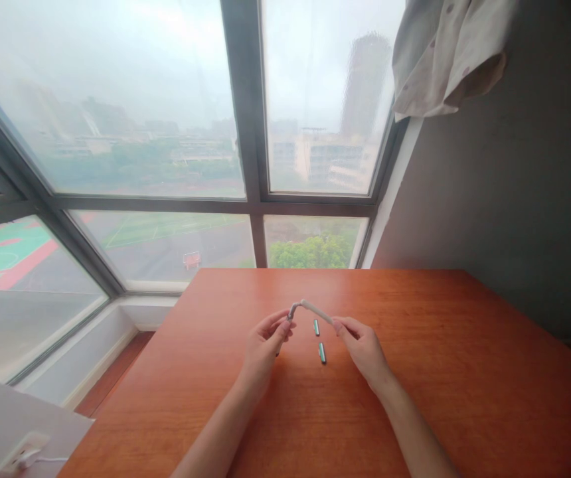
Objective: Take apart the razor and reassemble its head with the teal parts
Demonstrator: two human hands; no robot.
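Above the middle of an orange-brown wooden table (465, 372), my two hands hold a small razor handle (315, 309), white with a bent metal neck. My right hand (362, 346) pinches the white end of the handle. My left hand (265, 345) pinches the metal neck at its other end, fingers closed. Two small green razor cartridges lie on the table between my hands: one (316, 326) farther off, one (322, 352) nearer to me.
A large window (245, 133) with dark frames stands behind the table's far edge. A grey wall (514, 199) runs along the right. A pale cloth (445, 53) hangs at the top right. A white plug and cable (21, 455) lie at the bottom left.
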